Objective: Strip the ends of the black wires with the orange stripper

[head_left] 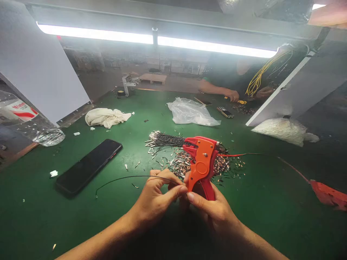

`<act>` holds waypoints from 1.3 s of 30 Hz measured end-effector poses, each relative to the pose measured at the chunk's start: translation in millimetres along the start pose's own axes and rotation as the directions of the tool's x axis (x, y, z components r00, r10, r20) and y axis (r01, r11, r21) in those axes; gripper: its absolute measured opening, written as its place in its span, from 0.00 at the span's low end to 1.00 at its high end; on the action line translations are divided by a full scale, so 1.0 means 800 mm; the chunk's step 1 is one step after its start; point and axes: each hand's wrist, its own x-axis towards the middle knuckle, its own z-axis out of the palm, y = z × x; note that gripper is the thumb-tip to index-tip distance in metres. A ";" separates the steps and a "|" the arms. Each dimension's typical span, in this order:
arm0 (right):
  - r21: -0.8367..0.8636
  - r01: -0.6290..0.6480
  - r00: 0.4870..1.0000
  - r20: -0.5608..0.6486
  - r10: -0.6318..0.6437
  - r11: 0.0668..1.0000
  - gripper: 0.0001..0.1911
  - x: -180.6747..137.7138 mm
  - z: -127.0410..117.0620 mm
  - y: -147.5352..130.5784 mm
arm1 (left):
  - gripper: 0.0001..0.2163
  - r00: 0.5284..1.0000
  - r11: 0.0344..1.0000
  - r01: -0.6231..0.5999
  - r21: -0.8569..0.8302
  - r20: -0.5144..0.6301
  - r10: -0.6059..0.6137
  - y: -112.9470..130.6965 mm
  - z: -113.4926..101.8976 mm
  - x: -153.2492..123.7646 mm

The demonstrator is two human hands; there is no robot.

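Observation:
My right hand (pixel 214 209) is wrapped around the red handles of an orange and red wire stripper (pixel 202 162), held upright with its jaws pointing away from me. My left hand (pixel 155 198) is pinched on a thin black wire (pixel 121 179) that arcs out to the left over the green table (pixel 40 216). The two hands meet at the fingertips just below the tool. Behind the tool lie a bundle of black wires with stripped ends (pixel 165 141) and a heap of cut wire bits (pixel 187 162).
A black phone (pixel 88 167) lies at left, with a white cloth (pixel 105 117) beyond it. A clear plastic bag (pixel 191 112) is at centre back and a white bag (pixel 282 130) at right. A red wire (pixel 284 162) runs to a red object (pixel 329 195). Another person's hand (pixel 231 95) works across the table.

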 end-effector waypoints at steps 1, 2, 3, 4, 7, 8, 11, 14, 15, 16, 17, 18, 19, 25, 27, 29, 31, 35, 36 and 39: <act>0.011 0.018 0.999 0.031 -0.019 1.000 0.17 0.000 0.000 0.000 | 0.11 0.998 0.995 0.066 -0.073 0.006 -0.066 0.001 -0.003 0.002; 0.021 0.034 0.997 0.065 -0.036 0.999 0.16 0.001 -0.001 -0.001 | 0.12 0.993 0.982 0.119 -0.147 0.002 -0.120 0.002 -0.006 0.004; 0.028 0.042 0.994 0.102 -0.045 0.999 0.15 0.001 -0.001 -0.002 | 0.13 0.987 0.963 0.153 -0.220 -0.015 -0.161 0.002 -0.010 0.006; 0.035 0.041 0.990 0.136 -0.045 0.999 0.14 0.001 -0.001 -0.003 | 0.14 0.981 0.943 0.168 -0.289 -0.044 -0.188 0.002 -0.014 0.008; 0.086 -0.001 0.971 0.237 -0.019 0.996 0.13 -0.001 -0.001 0.001 | 0.14 0.954 0.865 0.162 -0.474 -0.148 -0.260 0.005 -0.027 0.016; 0.113 -0.023 0.963 0.270 -0.008 0.993 0.14 -0.001 -0.001 0.004 | 0.14 0.941 0.833 0.157 -0.530 -0.177 -0.289 0.006 -0.030 0.018; 0.175 -0.069 0.940 0.342 0.005 0.982 0.16 -0.004 -0.002 0.017 | 0.16 0.904 0.737 0.147 -0.659 -0.212 -0.370 0.014 -0.038 0.021; 0.210 -0.094 0.931 0.366 0.011 0.973 0.17 -0.006 -0.004 0.028 | 0.18 0.885 0.666 0.155 -0.730 -0.198 -0.422 0.019 -0.041 0.021; 0.221 -0.104 0.929 0.371 0.015 0.970 0.17 -0.006 -0.005 0.031 | 0.19 0.878 0.650 0.159 -0.743 -0.195 -0.437 0.019 -0.041 0.020; 0.233 -0.111 0.925 0.381 0.015 0.966 0.17 -0.005 -0.006 0.033 | 0.19 0.873 0.636 0.160 -0.755 -0.193 -0.448 0.019 -0.040 0.020; 0.241 -0.112 0.920 0.393 0.009 0.964 0.17 -0.005 -0.007 0.035 | 0.19 0.869 0.626 0.158 -0.764 -0.194 -0.456 0.018 -0.040 0.020; 0.242 -0.109 0.913 0.407 0.001 0.964 0.16 -0.004 -0.008 0.036 | 0.19 0.866 0.618 0.155 -0.771 -0.195 -0.461 0.017 -0.040 0.020; 0.239 -0.101 0.908 0.420 -0.009 0.966 0.16 -0.004 -0.008 0.037 | 0.19 0.864 0.612 0.153 -0.776 -0.195 -0.463 0.016 -0.040 0.020; 0.249 -0.106 0.882 0.470 -0.024 0.963 0.17 -0.005 -0.007 0.042 | 0.20 0.853 0.611 0.139 -0.779 -0.220 -0.474 0.013 -0.040 0.022; 0.258 -0.117 0.874 0.486 -0.024 0.959 0.17 -0.006 -0.005 0.042 | 0.21 0.853 0.618 0.145 -0.773 -0.219 -0.473 0.013 -0.039 0.022; 0.254 -0.123 0.866 0.500 -0.021 0.959 0.17 -0.005 -0.005 0.042 | 0.20 0.859 0.620 0.161 -0.768 -0.199 -0.471 0.013 -0.037 0.020; 0.245 -0.119 0.864 0.503 -0.021 0.962 0.17 -0.004 -0.005 0.041 | 0.20 0.867 0.619 0.170 -0.767 -0.183 -0.464 0.013 -0.035 0.019; 0.251 -0.103 0.875 0.483 -0.032 0.963 0.16 -0.002 -0.005 0.041 | 0.20 0.876 0.621 0.161 -0.767 -0.179 -0.448 0.014 -0.034 0.019; 0.263 -0.106 0.875 0.482 -0.036 0.959 0.16 -0.002 -0.004 0.040 | 0.20 0.878 0.620 0.159 -0.768 -0.178 -0.445 0.014 -0.034 0.019; 0.252 -0.131 0.881 0.473 -0.004 0.959 0.17 -0.003 -0.003 0.038 | 0.19 0.887 0.622 0.153 -0.768 -0.170 -0.429 0.014 -0.035 0.019</act>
